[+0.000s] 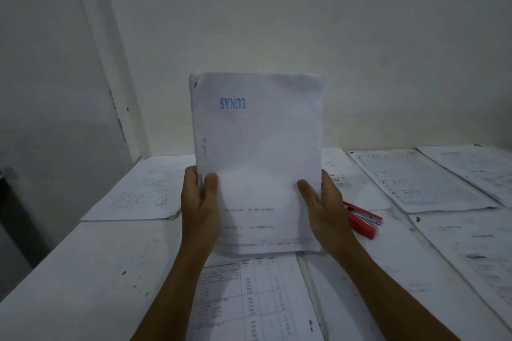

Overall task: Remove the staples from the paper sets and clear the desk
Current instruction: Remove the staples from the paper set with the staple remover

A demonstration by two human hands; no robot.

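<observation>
Holding a paper stack [259, 163] upright, the left hand [201, 202] and right hand [327, 210] clasp its lower edges. Just right of the grip lies a red stapler [365, 221], possibly a staple remover.

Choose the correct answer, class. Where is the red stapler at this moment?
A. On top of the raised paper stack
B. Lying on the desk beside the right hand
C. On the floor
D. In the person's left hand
B: the red stapler lies on the desk just beyond the right hand, while both hands grip the upright paper stack.

A white, scuffed desk [83, 271] carries printed sheets: one at left [138, 191], a table form at bottom centre [249, 299], several at right [421, 183], and a red stapler [363, 220].
</observation>
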